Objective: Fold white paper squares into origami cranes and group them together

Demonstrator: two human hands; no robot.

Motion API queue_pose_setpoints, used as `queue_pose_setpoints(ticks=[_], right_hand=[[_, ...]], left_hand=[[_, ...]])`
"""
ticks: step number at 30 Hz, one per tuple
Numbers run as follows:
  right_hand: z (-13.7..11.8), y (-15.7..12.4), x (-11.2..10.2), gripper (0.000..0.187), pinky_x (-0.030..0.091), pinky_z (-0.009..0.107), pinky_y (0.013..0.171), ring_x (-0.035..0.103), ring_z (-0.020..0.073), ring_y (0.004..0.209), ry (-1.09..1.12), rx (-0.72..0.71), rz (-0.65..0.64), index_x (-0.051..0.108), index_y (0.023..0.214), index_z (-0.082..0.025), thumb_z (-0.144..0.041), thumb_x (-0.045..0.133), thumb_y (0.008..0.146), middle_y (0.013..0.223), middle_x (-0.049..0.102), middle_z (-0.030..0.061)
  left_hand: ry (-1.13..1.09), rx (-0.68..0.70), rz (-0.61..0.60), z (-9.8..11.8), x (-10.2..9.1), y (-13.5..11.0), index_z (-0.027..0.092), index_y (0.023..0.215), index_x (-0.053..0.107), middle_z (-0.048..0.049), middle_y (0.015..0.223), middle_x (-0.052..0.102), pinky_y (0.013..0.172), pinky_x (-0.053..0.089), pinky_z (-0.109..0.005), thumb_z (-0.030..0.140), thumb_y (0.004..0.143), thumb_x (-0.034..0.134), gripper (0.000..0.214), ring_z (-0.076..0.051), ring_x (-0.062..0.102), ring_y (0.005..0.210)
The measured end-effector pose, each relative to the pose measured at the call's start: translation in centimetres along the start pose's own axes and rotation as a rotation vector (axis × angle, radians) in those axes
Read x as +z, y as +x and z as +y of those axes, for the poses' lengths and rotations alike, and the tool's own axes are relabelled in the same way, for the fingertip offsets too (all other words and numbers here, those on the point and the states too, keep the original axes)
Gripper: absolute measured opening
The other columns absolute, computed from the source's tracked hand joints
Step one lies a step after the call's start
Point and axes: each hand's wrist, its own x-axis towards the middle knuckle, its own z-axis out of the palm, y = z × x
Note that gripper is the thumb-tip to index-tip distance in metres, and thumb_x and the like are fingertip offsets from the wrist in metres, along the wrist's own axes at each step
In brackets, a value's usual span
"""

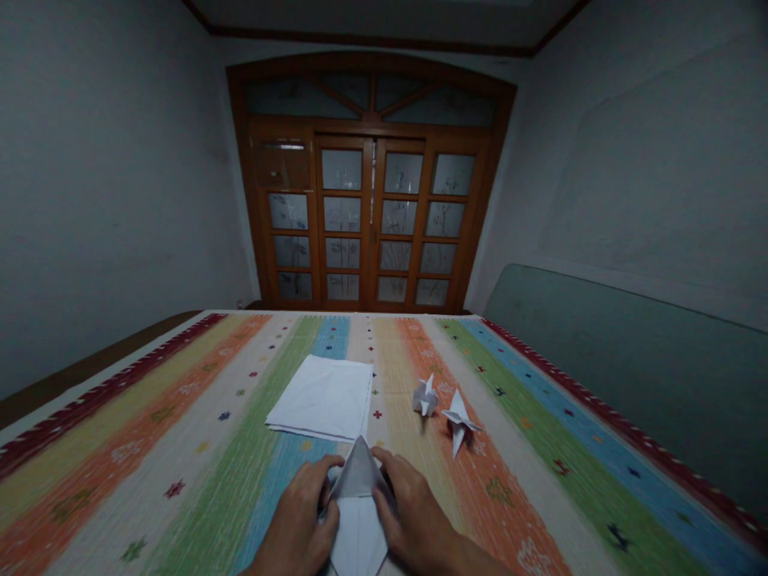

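Observation:
A partly folded sheet of white paper (358, 524) lies at the near edge of the view, its pointed tip facing away from me. My left hand (305, 512) grips its left side, fingers curled round the edge and thumb on the near part. On the opposite side, my right hand (414, 508) pinches the paper with the thumb on top and fingers along the outer edge. A crease runs across the paper below the tip. The paper's lowest end is cut off by the frame.
A stack of white paper sheets (327, 398) lies just beyond my hands. To its right stand two folded paper cranes, one (426, 398) farther off and one (459, 422) nearer. A striped tablecloth (198, 448) covers the table. Behind are wooden glass doors (372, 216); a pale green panel (600, 352) is at right.

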Motion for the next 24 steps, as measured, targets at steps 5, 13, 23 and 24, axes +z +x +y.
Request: queue_pose_setpoints(ticks=[5, 13, 23, 24], right_hand=[[-0.45, 0.05, -0.25, 0.051, 0.057, 0.041, 0.098, 0.069, 0.0274, 0.111, 0.023, 0.019, -0.013, 0.053, 0.136, -0.017, -0.004, 0.05, 0.087, 0.123, 0.071, 0.0156], [-0.36, -0.25, -0.41, 0.054, 0.055, 0.043, 0.099, 0.068, 0.0276, 0.111, 0.03, 0.022, -0.047, 0.051, 0.138, -0.015, -0.003, 0.051, 0.085, 0.121, 0.07, 0.0169], [-0.24, -0.31, -0.36, 0.061, 0.054, 0.044, 0.102, 0.068, 0.0284, 0.111, 0.024, 0.059, -0.085, 0.051, 0.139, -0.014, -0.002, 0.056, 0.08, 0.121, 0.07, 0.0162], [-0.29, -0.28, -0.38, 0.06, 0.054, 0.043, 0.102, 0.068, 0.0281, 0.111, 0.027, 0.057, -0.083, 0.051, 0.139, -0.015, -0.002, 0.055, 0.08, 0.121, 0.07, 0.0159]], left_hand=[[0.054, 0.022, 0.026, -0.24, -0.36, 0.1, 0.019, 0.117, 0.07, -0.0104, 0.099, 0.074, 0.084, 0.056, -0.044, 0.009, 0.081, 0.051, 0.042, -0.031, 0.07, 0.092], [0.085, 0.123, 0.061, -0.26, -1.0, 0.16, 0.021, 0.118, 0.068, -0.0103, 0.102, 0.075, 0.084, 0.06, -0.042, 0.011, 0.088, 0.05, 0.036, -0.029, 0.072, 0.095], [0.149, 0.1, 0.049, -0.32, -0.88, 0.52, 0.02, 0.111, 0.07, -0.0118, 0.103, 0.076, 0.09, 0.058, -0.05, 0.008, 0.083, 0.05, 0.037, -0.032, 0.071, 0.098], [0.142, 0.084, 0.038, -0.15, -0.95, 0.56, 0.02, 0.111, 0.071, -0.0119, 0.103, 0.076, 0.089, 0.058, -0.05, 0.007, 0.082, 0.05, 0.038, -0.032, 0.071, 0.098]])
